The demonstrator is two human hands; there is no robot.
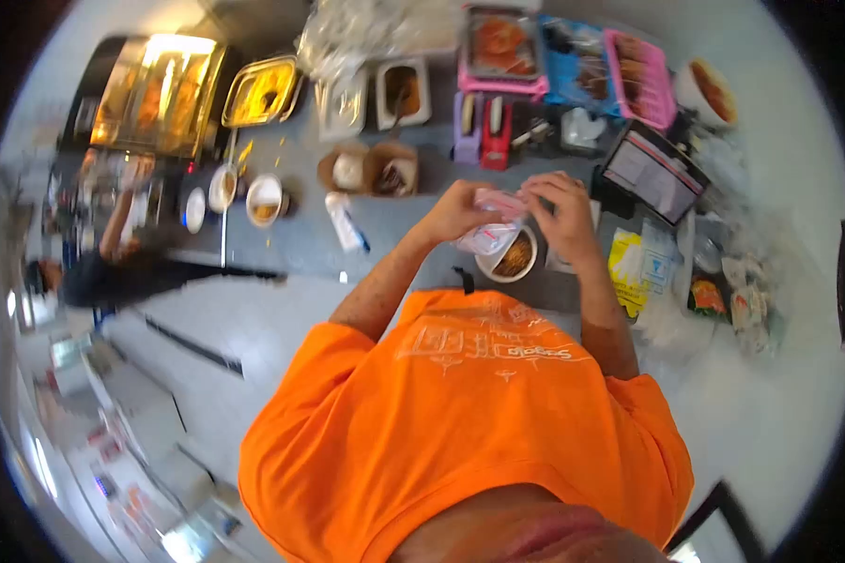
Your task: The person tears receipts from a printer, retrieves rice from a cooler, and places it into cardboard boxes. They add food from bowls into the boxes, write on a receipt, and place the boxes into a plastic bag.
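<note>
My left hand [453, 214] is closed on a clear plastic packet with pink printing [494, 208]. Just right of it, my right hand [565, 208] has its fingers bent and pinched at the packet's upper right end. The packet hangs over the left part of a round white bowl [522, 259], which holds brown, grainy-looking food. Motion blur hides fine detail at the fingertips. Left of my left hand lies a white and blue packet or tube [346, 223]. Beyond it is a brown cardboard tray [366, 171] with a white cup and something dark inside.
Purple and red staplers [496, 131] stand beyond my hands. A tilted tablet [655, 173] and a yellow packet [626, 272] are at the right. Metal food pans [263, 91] and a lit food warmer [160, 98] line the back left. Another person [113, 272] is at the far left.
</note>
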